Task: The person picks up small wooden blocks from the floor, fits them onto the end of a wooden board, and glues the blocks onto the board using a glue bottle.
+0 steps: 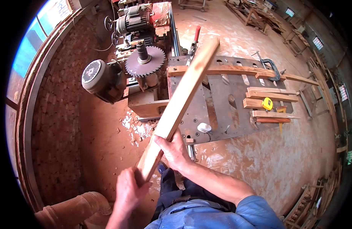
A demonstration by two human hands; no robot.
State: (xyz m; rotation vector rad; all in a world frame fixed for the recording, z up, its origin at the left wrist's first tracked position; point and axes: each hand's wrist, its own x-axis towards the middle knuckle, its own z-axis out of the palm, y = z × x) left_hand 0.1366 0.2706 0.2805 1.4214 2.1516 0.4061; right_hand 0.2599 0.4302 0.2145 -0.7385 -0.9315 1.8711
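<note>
A long wooden plank (pixel 180 100) slants up and away from me, its far end over the metal machine table. My left hand (pixel 131 191) grips its near end, with part of the fingers hidden behind the wood. Further up, my right hand (pixel 175 150) is wrapped around the plank's right edge, thumb lying on the upper face. Beyond the plank's left side, a toothed circular saw blade (pixel 145 62) is mounted flat on a vertical spindle. Behind the plank, a wooden bar (pixel 229 70) lies across the table, with a G-clamp (pixel 270 68) at its right end.
On the metal table (pixel 191 114) lie several wood pieces (pixel 273 95), a yellow tape measure (pixel 267 104), a hammer (pixel 271 120) and a small white object (pixel 204 128). A motor (pixel 103 81) stands left of the blade. A large duct pipe (pixel 74 208) sits at lower left.
</note>
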